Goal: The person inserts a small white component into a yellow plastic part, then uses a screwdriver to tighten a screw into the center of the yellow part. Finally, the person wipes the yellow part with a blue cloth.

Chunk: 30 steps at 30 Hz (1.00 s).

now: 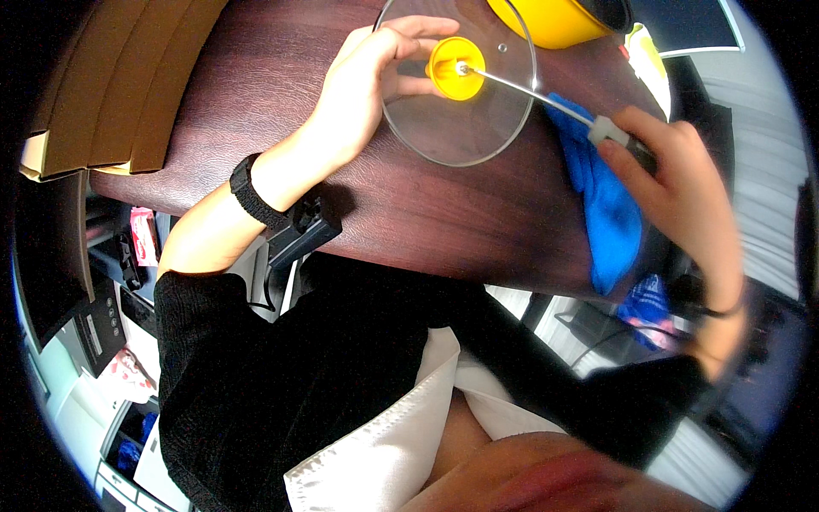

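My left hand [363, 81] has its fingers around a yellow knob [443, 78] at the middle of a round clear glass lid [490, 141] with a metal rim. I cannot tell whether those fingers lie in front of the glass or behind it. From the right, my right hand [687, 175] grips a screwdriver [546, 99] by its grey and dark handle. The long thin shaft reaches across the lid, and its tip meets the small metal screw [463, 68] in the knob's centre. Below the shaft, a blue cloth or glove [612, 222] lies on the table.
A yellow pot [554, 21] with a dark inside stands at the far right of the dark wood-grain table [418, 226]. Folded cardboard [128, 77] covers the far left. A black device [303, 230] sits at the near edge, beneath my left wrist.
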Tool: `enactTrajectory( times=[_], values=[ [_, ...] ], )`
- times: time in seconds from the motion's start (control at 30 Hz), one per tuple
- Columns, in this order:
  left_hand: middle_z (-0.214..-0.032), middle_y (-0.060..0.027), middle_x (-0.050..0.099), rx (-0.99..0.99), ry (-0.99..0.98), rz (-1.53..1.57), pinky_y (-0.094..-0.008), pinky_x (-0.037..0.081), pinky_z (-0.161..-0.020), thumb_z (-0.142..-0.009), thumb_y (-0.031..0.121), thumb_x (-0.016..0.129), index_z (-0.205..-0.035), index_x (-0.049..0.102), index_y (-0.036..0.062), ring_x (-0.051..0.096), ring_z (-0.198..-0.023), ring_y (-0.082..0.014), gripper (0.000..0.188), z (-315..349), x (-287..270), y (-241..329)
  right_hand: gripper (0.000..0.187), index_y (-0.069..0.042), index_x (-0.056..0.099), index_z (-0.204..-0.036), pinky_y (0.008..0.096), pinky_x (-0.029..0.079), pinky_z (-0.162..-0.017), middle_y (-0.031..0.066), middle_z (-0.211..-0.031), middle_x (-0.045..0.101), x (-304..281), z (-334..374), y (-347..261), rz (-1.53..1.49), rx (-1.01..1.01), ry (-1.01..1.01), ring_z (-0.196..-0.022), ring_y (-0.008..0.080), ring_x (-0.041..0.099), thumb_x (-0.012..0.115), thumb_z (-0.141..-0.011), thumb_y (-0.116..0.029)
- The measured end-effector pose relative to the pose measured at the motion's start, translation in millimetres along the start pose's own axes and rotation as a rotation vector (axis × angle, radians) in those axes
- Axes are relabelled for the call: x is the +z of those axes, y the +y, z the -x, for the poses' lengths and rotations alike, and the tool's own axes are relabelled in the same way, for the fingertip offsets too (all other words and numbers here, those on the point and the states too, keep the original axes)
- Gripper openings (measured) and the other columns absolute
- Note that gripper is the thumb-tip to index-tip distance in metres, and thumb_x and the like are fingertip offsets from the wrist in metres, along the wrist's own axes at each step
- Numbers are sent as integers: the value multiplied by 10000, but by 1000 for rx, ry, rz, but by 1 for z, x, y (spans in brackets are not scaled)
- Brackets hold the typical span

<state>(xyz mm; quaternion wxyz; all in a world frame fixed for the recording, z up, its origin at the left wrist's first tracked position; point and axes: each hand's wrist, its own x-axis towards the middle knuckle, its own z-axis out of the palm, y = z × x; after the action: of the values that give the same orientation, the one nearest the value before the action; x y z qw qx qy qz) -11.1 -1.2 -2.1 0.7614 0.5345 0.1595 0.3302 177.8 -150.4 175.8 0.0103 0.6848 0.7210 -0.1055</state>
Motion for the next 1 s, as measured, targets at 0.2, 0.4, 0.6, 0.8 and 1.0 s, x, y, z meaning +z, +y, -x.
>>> enactTrajectory(
  times=[0.2, 0.4, 0.6, 0.8, 1.0],
  values=[
    [-1265, -189, 591, 9, 25, -15, -385, 505, -910, -864, 310, 382, -1249, 561, -55, 590, -1137, -274, 561, 1, 5, 3, 154, -4, 627, -875, 410, 425, -497, 211, -603, 558, 0, 0, 0, 8, 38, -33, -533, 374, 560, 652, -865, -155],
    [-1237, -182, 611, -12, 19, -62, -373, 502, -902, -853, 311, 384, -1250, 564, -49, 597, -1124, -252, 565, 2, 4, 5, 149, -3, 624, -851, 408, 419, -491, 205, -586, 552, 2, -3, -1, -35, 99, -63, -521, 369, 556, 659, -856, -148],
    [-1220, -180, 621, -5, 5, -62, -357, 498, -901, -857, 311, 377, -1257, 560, -51, 606, -1108, -245, 569, 2, 4, 5, 148, 0, 620, -856, 408, 420, -493, 209, -618, 566, -4, 2, -2, 11, 17, -5, -539, 367, 567, 658, -854, -143],
    [-1216, -185, 622, -15, 1, -41, -359, 498, -907, -863, 311, 375, -1262, 556, -52, 606, -1108, -244, 569, 2, 4, 5, 153, 2, 618, -861, 414, 427, -506, 214, -629, 570, -2, 1, -5, 4, 15, 5, -562, 380, 571, 652, -859, -148],
    [-1220, -196, 616, -5, 10, -34, -387, 491, -930, -864, 311, 382, -1262, 552, -59, 601, -1117, -261, 570, 3, 4, 3, 164, 7, 615, -857, 431, 432, -521, 222, -639, 572, 0, -1, -3, -13, 54, -30, -579, 394, 571, 654, -858, -152]
  ],
)
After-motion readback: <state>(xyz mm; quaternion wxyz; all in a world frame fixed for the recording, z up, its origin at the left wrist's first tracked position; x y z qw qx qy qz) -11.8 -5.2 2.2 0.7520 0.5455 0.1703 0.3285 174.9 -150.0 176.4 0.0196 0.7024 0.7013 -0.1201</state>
